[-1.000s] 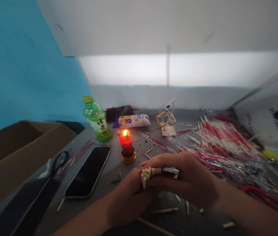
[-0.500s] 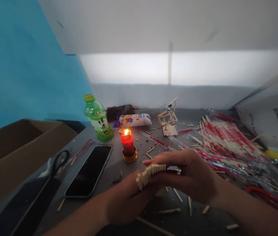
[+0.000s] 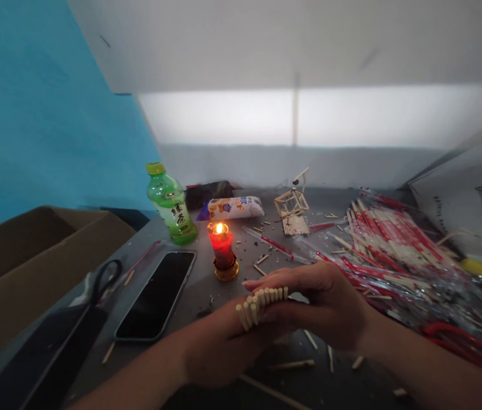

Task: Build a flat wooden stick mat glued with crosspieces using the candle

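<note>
Between my two hands is a row of short wooden sticks (image 3: 262,303), their cut ends facing me in an uneven, curved line. My left hand (image 3: 223,344) grips the sticks from below and the left. From above and the right, my right hand (image 3: 326,302) closes over them, fingers on top and thumb beneath. Parts of the fingers and the sticks' far ends are hidden. Just beyond the hands, a lit red candle (image 3: 222,250) stands on a gold base. Behind it to the right sits a small cube frame (image 3: 292,204) of sticks with a flat stick panel in front.
A black phone (image 3: 157,296) lies at left, near a green tea bottle (image 3: 172,208). A snack packet (image 3: 234,208) rests behind the candle. Plastic-wrapped sticks (image 3: 398,236) spread at right, with a red-handled tool (image 3: 458,341) below. A cardboard box (image 3: 74,250) stands far left.
The leftmost sticks have shifted slightly in the row, their ends now sitting a little differently. Both hands keep nearly the same place and hold.
</note>
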The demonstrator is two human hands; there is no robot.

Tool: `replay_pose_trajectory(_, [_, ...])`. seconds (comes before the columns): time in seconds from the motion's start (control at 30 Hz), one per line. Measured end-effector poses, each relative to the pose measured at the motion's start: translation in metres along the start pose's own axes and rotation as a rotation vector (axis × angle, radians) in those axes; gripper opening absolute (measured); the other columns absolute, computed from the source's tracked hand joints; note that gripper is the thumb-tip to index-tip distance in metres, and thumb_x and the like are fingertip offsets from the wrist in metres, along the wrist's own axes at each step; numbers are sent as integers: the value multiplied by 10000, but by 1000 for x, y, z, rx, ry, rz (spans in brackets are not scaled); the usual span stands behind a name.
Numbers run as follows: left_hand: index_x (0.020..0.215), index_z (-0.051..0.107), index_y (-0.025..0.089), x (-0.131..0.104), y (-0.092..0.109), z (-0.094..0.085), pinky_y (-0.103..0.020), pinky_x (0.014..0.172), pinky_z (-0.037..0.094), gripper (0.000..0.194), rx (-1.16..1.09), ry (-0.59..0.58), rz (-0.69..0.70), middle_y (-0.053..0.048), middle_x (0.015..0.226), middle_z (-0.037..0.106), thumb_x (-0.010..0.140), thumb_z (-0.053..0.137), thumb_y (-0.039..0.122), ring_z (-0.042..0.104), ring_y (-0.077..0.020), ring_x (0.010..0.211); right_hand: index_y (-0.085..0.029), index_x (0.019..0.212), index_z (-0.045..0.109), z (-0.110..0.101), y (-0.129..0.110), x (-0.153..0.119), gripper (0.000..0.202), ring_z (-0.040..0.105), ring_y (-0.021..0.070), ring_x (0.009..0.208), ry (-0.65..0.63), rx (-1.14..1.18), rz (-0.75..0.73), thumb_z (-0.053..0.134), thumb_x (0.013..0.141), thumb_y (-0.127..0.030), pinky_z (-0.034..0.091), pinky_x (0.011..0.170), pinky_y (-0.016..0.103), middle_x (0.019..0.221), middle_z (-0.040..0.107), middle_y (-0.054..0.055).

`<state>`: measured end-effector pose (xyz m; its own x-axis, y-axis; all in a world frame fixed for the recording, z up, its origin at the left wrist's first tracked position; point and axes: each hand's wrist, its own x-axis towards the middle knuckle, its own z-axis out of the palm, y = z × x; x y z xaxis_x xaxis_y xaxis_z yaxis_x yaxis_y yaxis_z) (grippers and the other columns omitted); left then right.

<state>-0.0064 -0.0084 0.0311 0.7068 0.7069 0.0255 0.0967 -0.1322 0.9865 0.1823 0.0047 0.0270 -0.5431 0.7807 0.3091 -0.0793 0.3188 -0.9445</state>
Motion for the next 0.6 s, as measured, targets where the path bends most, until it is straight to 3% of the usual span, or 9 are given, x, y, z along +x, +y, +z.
replay_pose_trajectory(0.2, [1140, 749, 230, -3, 4, -1, -303, 963, 489, 282, 133, 21, 17, -38, 1068, 729, 990, 522, 155, 647, -219, 1019, -273, 1122, 791, -1, -1, 1, 335, 767, 193, 939, -40, 51, 42, 844, 796, -212, 611, 822, 270, 1053, 810, 42])
replay_pose_trajectory(0.33, [1004, 779, 230, -2, 1, 0, -282, 929, 500, 268, 66, -9, 23, -22, 974, 733, 945, 545, 116, 638, -210, 952, -262, 1182, 764, 2, -1, 2, 369, 757, 190, 977, -119, 146, 99, 818, 822, -204, 599, 857, 282, 1071, 804, 53])
replay_pose_trajectory(0.47, [919, 774, 217, 2, 4, -1, -292, 952, 496, 252, 45, -19, 13, -14, 857, 725, 922, 548, 103, 638, -216, 968, -218, 1122, 795, 5, -1, 2, 308, 738, 239, 1038, -82, 102, 76, 821, 815, -207, 587, 884, 330, 1076, 799, 92])
replay_pose_trajectory(0.6, [1042, 744, 187, 3, 7, -4, -319, 975, 499, 269, 148, -78, 74, -40, 1004, 728, 939, 500, 139, 639, -220, 1011, -195, 1159, 780, 5, -2, 2, 318, 745, 233, 983, -66, 44, 57, 796, 843, -226, 591, 841, 321, 1056, 798, 107])
